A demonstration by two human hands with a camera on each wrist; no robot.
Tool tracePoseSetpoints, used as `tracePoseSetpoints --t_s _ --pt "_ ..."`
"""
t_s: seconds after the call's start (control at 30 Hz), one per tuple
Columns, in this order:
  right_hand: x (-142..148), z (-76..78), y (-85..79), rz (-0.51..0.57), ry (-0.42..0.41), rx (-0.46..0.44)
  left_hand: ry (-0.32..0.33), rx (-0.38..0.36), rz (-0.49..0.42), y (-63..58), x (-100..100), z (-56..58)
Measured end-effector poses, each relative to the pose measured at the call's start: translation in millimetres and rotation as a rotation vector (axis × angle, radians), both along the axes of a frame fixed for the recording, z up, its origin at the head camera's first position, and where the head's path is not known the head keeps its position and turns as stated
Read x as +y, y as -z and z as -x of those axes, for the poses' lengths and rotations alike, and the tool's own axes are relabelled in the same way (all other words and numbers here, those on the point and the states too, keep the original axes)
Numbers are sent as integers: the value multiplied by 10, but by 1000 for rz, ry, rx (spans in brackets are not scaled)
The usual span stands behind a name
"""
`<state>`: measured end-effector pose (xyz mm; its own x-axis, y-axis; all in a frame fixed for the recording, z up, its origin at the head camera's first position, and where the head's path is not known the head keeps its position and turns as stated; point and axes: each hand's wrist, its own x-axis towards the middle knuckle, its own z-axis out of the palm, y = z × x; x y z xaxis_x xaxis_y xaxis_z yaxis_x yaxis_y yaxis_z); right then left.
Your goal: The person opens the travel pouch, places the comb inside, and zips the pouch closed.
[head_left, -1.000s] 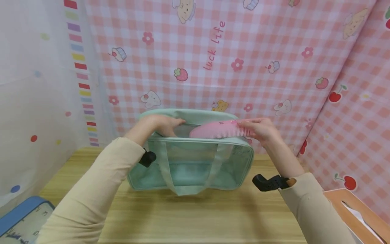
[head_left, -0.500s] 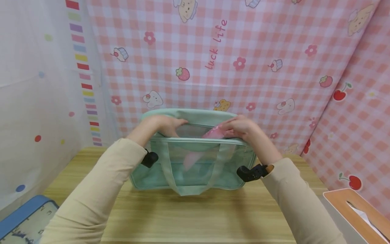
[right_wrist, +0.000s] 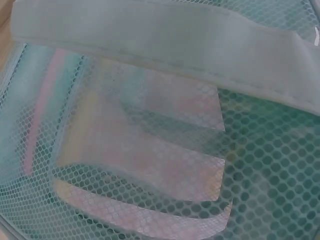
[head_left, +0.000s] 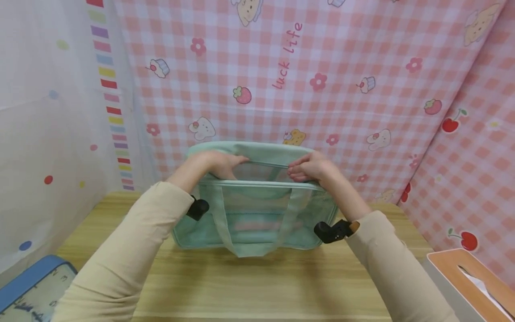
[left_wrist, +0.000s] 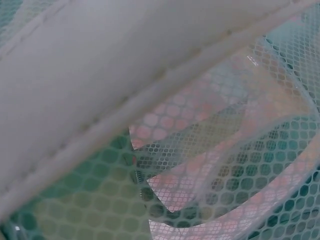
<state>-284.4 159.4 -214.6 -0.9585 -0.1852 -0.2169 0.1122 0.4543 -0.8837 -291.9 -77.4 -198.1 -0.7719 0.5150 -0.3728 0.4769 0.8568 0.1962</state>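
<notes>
One pale green bag (head_left: 246, 195) with a see-through front is stood upright, top open, on a wood-grain worktop (head_left: 257, 286). The left hand (head_left: 222, 165) is set at the left of the opening, its thumb stretched out; its other fingers are partly hidden, so whether the bag is gripped cannot be told. The right hand (head_left: 313, 168) is placed at the opening's right end, fingers loosely extended, nothing seen gripped. A pink object (head_left: 261, 225) is contained low inside the bag, blurred by the front panel. The scene is flanked by a blue-rimmed clock (head_left: 43, 286), partly cropped, and an orange-topped box (head_left: 452, 264), and backed by pink checked cloth (head_left: 265, 58).
</notes>
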Motion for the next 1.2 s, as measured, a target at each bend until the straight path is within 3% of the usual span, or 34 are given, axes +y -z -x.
tracePoseSetpoints --t_s 0.17,0.37,0.5,0.6,0.73,0.87,1.03,1.2 --pt "13 -53 -27 2 23 35 2 9 -22 2 -7 -5" --pt "-31 -95 -64 8 17 65 5 91 -196 70 -101 -59" --pt "-93 -105 -66 0 6 79 -9 183 -359 119 -218 -172" --pt "-149 -104 -63 -21 -11 96 18 268 -453 165 -306 -277" --pt "-234 -118 -75 -78 -42 113 25 336 -518 245 -418 -415" --pt "-354 -139 -89 -117 -71 117 -17 369 -532 321 -550 -544" --pt "-532 -151 -102 -138 -111 129 -41 578 -516 466 -700 -718" --pt "-739 -163 -113 -169 -170 157 -107 834 -623 690 -804 -825"
